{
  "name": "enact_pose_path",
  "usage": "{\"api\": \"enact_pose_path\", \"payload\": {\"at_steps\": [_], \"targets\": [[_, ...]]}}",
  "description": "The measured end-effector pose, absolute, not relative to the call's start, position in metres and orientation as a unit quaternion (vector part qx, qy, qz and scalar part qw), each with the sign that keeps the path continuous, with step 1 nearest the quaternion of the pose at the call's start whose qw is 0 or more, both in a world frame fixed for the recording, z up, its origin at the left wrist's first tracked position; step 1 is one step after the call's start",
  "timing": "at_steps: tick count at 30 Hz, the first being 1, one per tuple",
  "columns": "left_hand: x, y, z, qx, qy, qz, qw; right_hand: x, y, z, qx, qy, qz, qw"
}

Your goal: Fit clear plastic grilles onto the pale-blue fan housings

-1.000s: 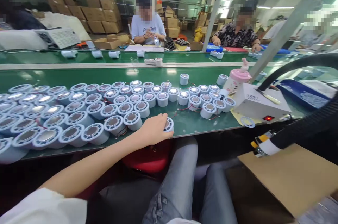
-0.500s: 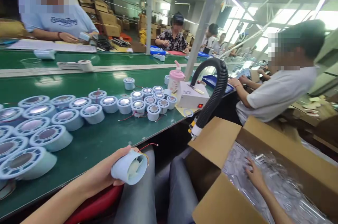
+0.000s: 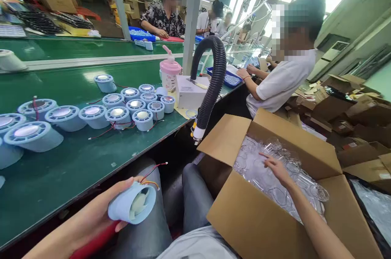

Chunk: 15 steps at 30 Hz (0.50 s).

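Note:
My left hand (image 3: 93,216) is wrapped round a pale blue round fan housing (image 3: 132,208) held over my lap, its open underside toward me and red and yellow wires sticking up from it. My right hand (image 3: 275,168) reaches into an open cardboard box (image 3: 244,222) at my right, fingers spread over clear plastic ring parts (image 3: 281,187) in a plastic liner. Whether it grips one I cannot make out.
Several more blue housings (image 3: 122,108) stand on the green bench (image 3: 70,169). A black ribbed hose (image 3: 214,84), a white box unit (image 3: 189,92) and a pink bottle (image 3: 169,72) sit at the bench edge. A co-worker (image 3: 284,75) sits just beyond; more cartons (image 3: 354,116) lie right.
My left hand lifted one housing off the bench and brought it to my lap. My view swung right, and my right hand went into the carton of clear parts.

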<state>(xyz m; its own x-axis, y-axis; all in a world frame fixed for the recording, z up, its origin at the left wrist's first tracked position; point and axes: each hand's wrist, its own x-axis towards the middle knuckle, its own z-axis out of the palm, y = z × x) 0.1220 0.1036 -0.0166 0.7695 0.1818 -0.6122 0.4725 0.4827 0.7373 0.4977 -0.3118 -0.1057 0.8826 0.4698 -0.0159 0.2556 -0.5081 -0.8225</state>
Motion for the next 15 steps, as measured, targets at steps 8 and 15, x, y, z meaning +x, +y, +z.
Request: {"api": "enact_pose_path", "payload": {"at_steps": [8,15], "targets": [[0.138,0.066,-0.001,0.514,0.252,-0.086,0.815,0.382,-0.205,-0.040,-0.687,-0.476,0.260,0.484],[0.123,0.059,0.007,0.753,0.169,-0.071,0.632,0.278,-0.105,-0.016,-0.703,-0.654,0.075,0.270]]}}
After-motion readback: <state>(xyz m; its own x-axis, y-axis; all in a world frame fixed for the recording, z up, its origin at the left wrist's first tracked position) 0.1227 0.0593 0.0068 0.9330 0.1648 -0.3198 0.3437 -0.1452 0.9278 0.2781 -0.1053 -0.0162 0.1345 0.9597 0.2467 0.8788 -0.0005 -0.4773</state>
